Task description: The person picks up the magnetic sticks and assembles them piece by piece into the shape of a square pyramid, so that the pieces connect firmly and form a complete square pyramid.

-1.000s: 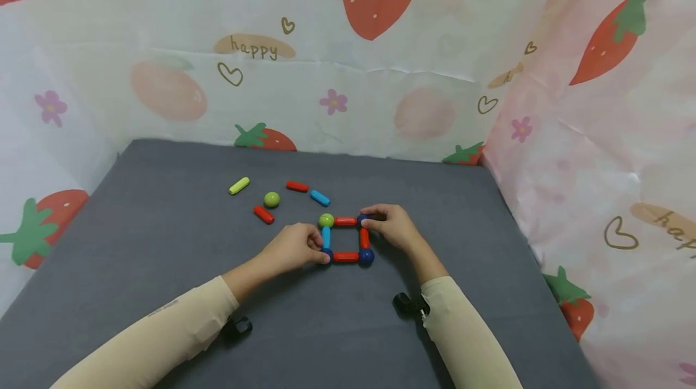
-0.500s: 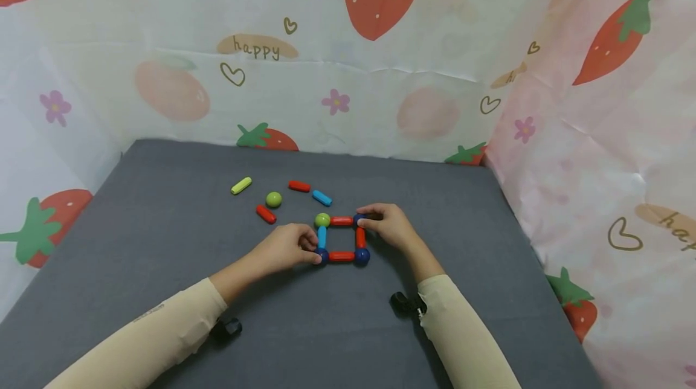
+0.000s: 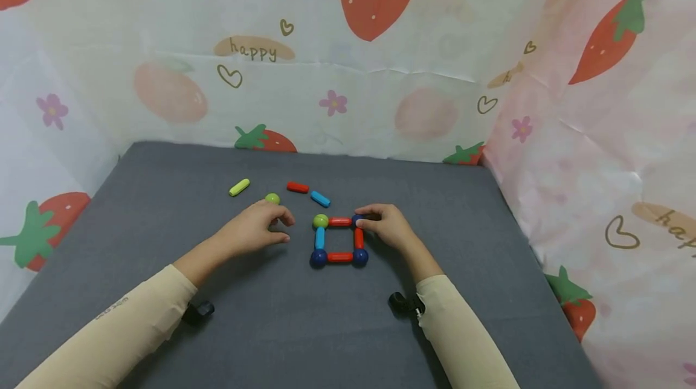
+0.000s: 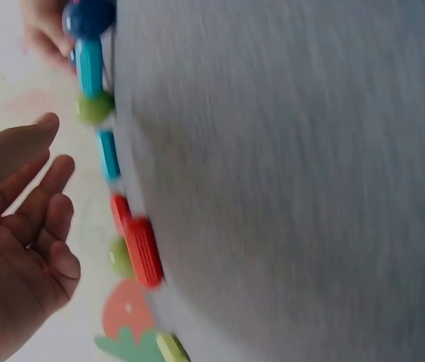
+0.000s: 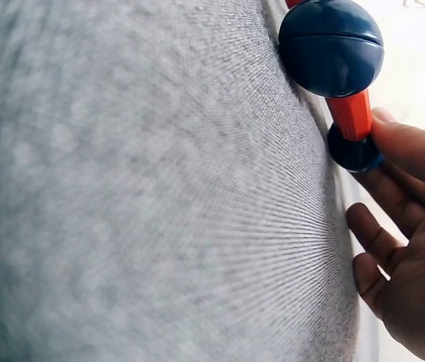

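Observation:
A square of rods and balls lies on the cloth: a green ball (image 3: 321, 221) at its far left corner, dark blue balls (image 3: 318, 258) at the others. Three sides are red rods (image 3: 340, 257); the left side is a light blue rod (image 3: 319, 238). My right hand (image 3: 388, 226) pinches the far right dark blue ball (image 5: 354, 153) between thumb and finger. Left of the square, my left hand (image 3: 252, 229) hovers with loosely bent fingers, holding nothing. It hides a loose red rod (image 4: 144, 253) from the head view and partly covers a loose green ball (image 3: 273, 198).
Behind the hands lie a yellow-green rod (image 3: 239, 187), a red rod (image 3: 297, 187) and a light blue rod (image 3: 320, 199). Grey cloth (image 3: 304, 328) covers the table. Strawberry-printed sheets (image 3: 348, 75) stand along its back and sides.
My left hand has let go of the near left dark blue ball and moved left and away from me, toward the loose pieces. The square has shifted slightly left; my right hand keeps its pinch.

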`<state>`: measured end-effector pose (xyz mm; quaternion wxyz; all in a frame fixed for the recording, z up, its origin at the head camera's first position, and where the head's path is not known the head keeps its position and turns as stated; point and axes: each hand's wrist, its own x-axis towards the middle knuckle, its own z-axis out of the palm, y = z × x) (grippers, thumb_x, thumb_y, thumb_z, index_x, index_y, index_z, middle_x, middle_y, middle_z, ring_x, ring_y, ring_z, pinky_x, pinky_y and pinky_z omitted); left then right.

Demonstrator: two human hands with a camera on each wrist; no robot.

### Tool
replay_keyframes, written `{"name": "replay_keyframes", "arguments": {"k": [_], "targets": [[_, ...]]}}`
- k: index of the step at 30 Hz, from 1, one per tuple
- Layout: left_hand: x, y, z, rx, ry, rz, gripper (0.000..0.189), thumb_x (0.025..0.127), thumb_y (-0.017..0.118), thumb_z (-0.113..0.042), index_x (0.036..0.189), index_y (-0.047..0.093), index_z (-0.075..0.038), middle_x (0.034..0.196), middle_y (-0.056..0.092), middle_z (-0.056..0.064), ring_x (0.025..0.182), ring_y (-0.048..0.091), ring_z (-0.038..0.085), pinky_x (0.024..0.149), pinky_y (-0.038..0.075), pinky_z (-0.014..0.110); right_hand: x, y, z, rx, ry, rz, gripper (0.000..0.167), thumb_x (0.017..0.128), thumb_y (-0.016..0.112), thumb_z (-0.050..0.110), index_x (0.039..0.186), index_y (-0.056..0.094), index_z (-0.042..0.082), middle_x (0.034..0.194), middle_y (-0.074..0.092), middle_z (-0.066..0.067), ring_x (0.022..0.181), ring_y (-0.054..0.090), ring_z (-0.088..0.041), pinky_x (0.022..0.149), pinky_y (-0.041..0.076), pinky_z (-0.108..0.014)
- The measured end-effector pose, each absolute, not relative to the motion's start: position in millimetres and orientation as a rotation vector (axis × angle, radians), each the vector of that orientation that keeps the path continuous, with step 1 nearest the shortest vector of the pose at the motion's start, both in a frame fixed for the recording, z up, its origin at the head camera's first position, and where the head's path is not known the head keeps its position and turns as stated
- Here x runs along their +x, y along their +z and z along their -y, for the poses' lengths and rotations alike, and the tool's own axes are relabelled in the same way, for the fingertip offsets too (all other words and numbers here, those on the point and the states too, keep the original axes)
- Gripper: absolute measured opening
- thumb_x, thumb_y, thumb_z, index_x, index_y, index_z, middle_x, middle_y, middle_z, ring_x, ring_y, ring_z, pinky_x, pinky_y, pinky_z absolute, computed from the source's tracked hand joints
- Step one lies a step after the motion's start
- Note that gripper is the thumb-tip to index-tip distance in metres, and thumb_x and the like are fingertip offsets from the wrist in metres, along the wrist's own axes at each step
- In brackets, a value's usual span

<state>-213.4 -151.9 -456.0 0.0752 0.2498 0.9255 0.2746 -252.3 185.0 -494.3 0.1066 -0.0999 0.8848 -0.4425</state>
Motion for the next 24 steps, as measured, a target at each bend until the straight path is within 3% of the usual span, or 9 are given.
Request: {"name": "replay_keyframes", "arguments": {"k": [5, 8, 12, 16, 24], "targets": [[-230, -458, 175, 0.837, 0.739, -2.859, 0.033, 0.089, 0.082, -0.020, 0.119, 0.073, -0.010, 0.114, 0.071, 0.005, 0.108, 0.056, 0.025, 0.090, 0.050, 0.045, -252, -494, -185, -0.286, -1.300, -2.607, 0.031, 0.096, 0.074, 0.031, 0.125, 0.075, 0.021, 0.119, 0.071, 0.000, 0.088, 0.059, -0.020, 0.073, 0.050, -0.033], [-240, -461, 188, 0.874, 0.669, -2.926, 0.032, 0.087, 0.083, -0.018, 0.118, 0.075, -0.011, 0.116, 0.070, 0.007, 0.114, 0.056, 0.030, 0.096, 0.045, 0.053, -253, -494, -185, -0.276, -1.300, -2.609, 0.030, 0.096, 0.075, 0.031, 0.125, 0.075, 0.022, 0.120, 0.071, 0.001, 0.090, 0.060, -0.020, 0.075, 0.050, -0.033], [-250, -465, 201, 0.811, 0.637, -2.961, 0.033, 0.086, 0.084, -0.018, 0.118, 0.077, -0.015, 0.120, 0.070, 0.008, 0.117, 0.054, 0.036, 0.094, 0.039, 0.061, -253, -495, -185, -0.276, -1.298, -2.616, 0.030, 0.096, 0.075, 0.031, 0.124, 0.075, 0.023, 0.122, 0.071, 0.001, 0.097, 0.061, -0.019, 0.081, 0.051, -0.034], [-257, -473, 209, 0.717, 0.656, -2.933, 0.035, 0.086, 0.085, -0.020, 0.120, 0.077, -0.017, 0.122, 0.070, 0.008, 0.115, 0.053, 0.036, 0.092, 0.038, 0.062, -253, -496, -184, -0.277, -1.292, -2.624, 0.030, 0.095, 0.075, 0.030, 0.124, 0.075, 0.023, 0.123, 0.071, 0.001, 0.103, 0.062, -0.018, 0.086, 0.052, -0.036], [-262, -476, 209, 0.678, 0.672, -2.886, 0.029, 0.086, 0.084, -0.022, 0.115, 0.079, -0.019, 0.121, 0.069, 0.006, 0.119, 0.052, 0.037, 0.096, 0.037, 0.064, -253, -495, -184, -0.264, -1.281, -2.627, 0.030, 0.096, 0.075, 0.031, 0.124, 0.075, 0.023, 0.122, 0.071, 0.001, 0.101, 0.061, -0.019, 0.085, 0.050, -0.036]]}}
